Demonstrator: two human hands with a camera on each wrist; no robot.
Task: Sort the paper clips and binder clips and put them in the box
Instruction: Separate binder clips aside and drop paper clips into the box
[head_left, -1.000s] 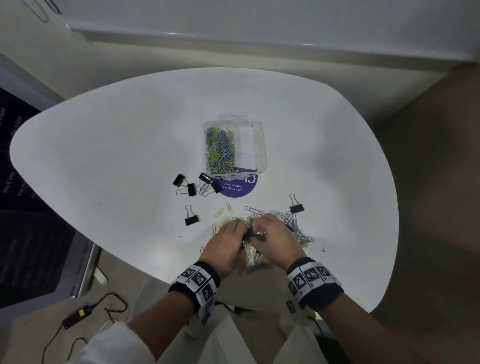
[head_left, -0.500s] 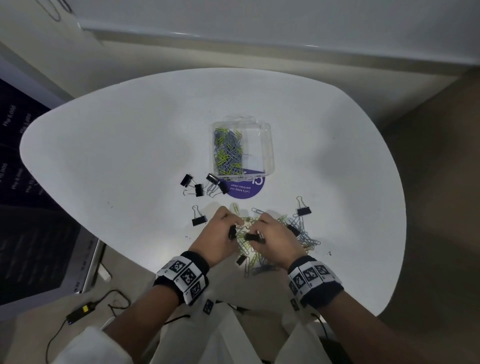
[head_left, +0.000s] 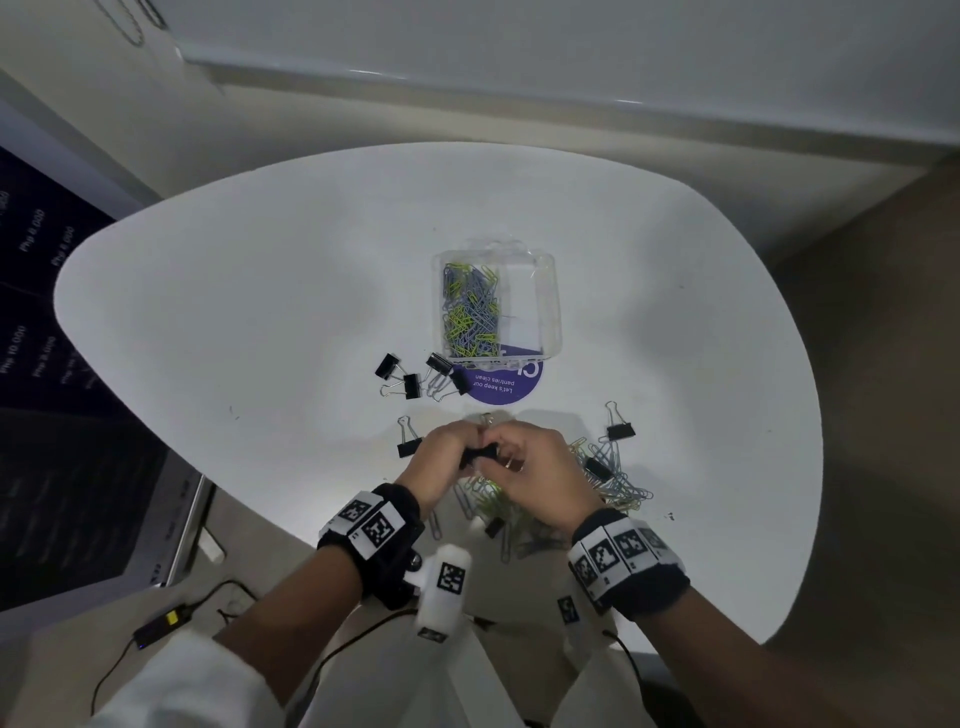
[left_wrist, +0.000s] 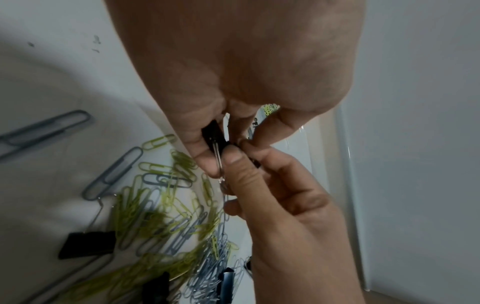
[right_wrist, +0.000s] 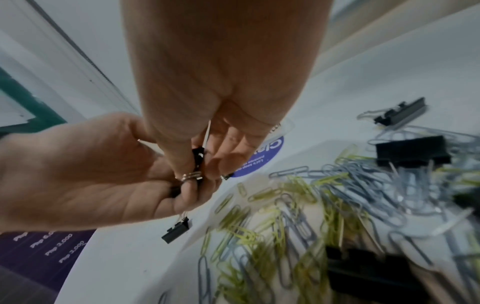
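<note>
A white table (head_left: 260, 291) is being used as the work surface. Near its middle, a clear box (head_left: 550, 291) is being filled with paper clips (head_left: 470, 312). Nearer the person than the box, a loose pile of clips (head_left: 618, 483) is being left beside the hands. Above that pile, a black binder clip (head_left: 478, 456) is being pinched by the left hand (head_left: 441, 457) and the right hand (head_left: 540, 467) together.

Purple round sticker (head_left: 498, 387) on white table (head_left: 260, 312), partly under clear box (head_left: 550, 291): small white txt, upside down to head cam, reads "Let's keep our pantries clean"; big white letters above cut off by box, not legible. Dark panel (head_left: 47, 322) at left: rows of "Php" amts, "Php 10,000" legible in head view, "Php 3,000" twice in R wrist view; others blurred.
</note>
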